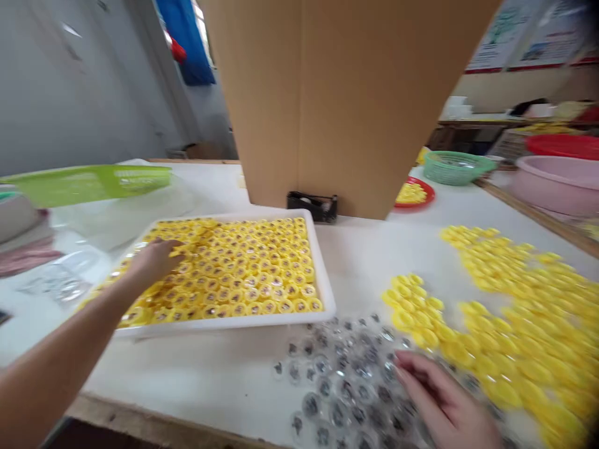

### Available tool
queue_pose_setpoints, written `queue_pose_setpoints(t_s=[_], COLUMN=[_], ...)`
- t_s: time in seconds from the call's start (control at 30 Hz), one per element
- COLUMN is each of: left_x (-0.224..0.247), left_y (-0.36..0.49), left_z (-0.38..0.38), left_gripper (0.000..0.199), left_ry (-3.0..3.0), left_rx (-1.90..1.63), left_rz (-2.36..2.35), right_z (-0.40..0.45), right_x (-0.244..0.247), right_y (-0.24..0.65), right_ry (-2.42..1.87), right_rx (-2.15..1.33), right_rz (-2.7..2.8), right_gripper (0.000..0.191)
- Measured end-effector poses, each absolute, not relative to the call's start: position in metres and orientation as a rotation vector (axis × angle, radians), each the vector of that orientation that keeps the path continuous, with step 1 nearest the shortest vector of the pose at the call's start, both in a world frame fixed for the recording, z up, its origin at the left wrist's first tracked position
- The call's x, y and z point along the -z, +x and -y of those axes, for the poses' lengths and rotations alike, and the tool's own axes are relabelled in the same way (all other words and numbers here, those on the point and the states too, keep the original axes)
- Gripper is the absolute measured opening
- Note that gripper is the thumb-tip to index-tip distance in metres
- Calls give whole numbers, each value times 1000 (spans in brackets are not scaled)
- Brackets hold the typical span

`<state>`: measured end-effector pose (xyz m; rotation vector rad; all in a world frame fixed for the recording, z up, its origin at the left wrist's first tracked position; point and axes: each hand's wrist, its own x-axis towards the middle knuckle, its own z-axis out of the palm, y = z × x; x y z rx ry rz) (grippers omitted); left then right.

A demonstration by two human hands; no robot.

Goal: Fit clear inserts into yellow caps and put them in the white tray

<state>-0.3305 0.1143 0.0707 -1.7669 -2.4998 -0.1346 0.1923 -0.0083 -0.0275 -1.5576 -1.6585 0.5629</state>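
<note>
My left hand (161, 259) reaches over the left part of a white tray (327, 293) filled with rows of round yellow pieces (253, 268) with printed centres. Its fingertips are at a yellow piece, pressed close to it. At the lower right, my right hand (444, 396) is at the edge of a spread of small clear discs with dark prints (358, 380). Its thumb and index finger are close together at one clear disc. Plain yellow pieces (519, 337) lie loose to the right of the clear discs.
A tall cardboard sheet (346, 106) stands behind the tray, with a black tape dispenser (312, 207) at its foot. A green basket (93, 184) sits at the back left. A red plate (429, 194), a mint basket (458, 168) and a pink basin (559, 187) are at the right.
</note>
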Motion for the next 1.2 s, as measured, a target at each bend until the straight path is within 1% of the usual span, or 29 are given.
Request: queue_pose_setpoints(t_s=[0.07, 0.17, 0.27, 0.37, 0.47, 0.6, 0.73, 0.83, 0.93, 1.0, 1.07, 1.2], left_x=[-82, -100, -112, -114, -106, -85, -53, -28, -10, -6, -6, -20], left_y=[-313, -265, -201, -141, -88, -19, 46, 79, 94, 96, 94, 81], left_z=[-111, -101, -90, -94, -113, -146, -172, -178, -176, -174, -173, -171], left_gripper=[48, 37, 29, 28, 27, 27, 30, 33, 32, 32, 32, 28], left_ry=[-1748, -1791, -2128, -2490, -2751, -2991, -3108, -3134, -3120, -3104, -3084, -3031], left_rx=[193, 504, 787, 867, 778, 466, 198, 21, -85, -119, -138, -101], left_rz=[2475, 2295, 1934, 1714, 1608, 1578, 1569, 1609, 1660, 1689, 1726, 1830], right_z=[0, -23, -52, -76, -87, -81, -60, -42, -27, -19, -13, -9], right_x=[12, -1, -3, 2, 8, 8, 2, 2, 5, 8, 10, 14], right_y=[191, 179, 160, 146, 143, 149, 157, 169, 182, 189, 195, 202], right_ry=[-1567, -1730, -1787, -1834, -1880, -1862, -1845, -1803, -1702, -1627, -1566, -1479], right_rx=[-395, -191, -187, -198, -227, -281, -329, -417, -572, -678, -762, -864], right_rz=[1836, 2102, 2265, 2349, 2382, 2348, 2161, 1956, 1747, 1609, 1486, 1293], right_gripper=[20, 23, 22, 14, 8, 9, 16, 15, 12, 17, 21, 21])
